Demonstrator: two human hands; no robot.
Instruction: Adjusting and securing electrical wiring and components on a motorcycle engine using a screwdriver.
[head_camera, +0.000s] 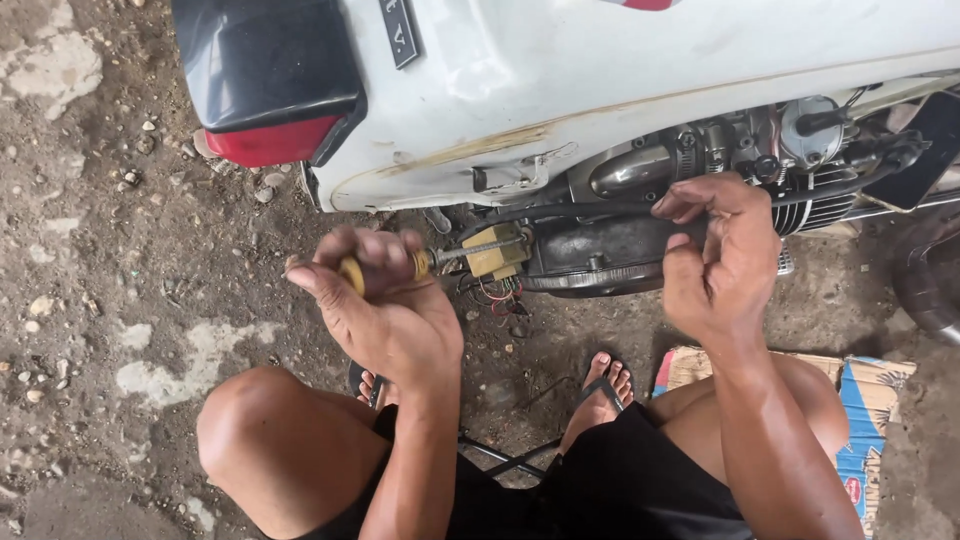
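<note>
Left hand (385, 310) grips a yellow-handled screwdriver (420, 265); right hand (720, 255) pinches a black cable (560, 210).

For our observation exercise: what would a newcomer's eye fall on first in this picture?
First, the white motorcycle body panel across the top, with its red tail light at upper left. Then the left hand at centre gripping a yellow-handled screwdriver, aimed at a small yellow box with coloured wires. The right hand pinches a black cable by the engine.
</note>
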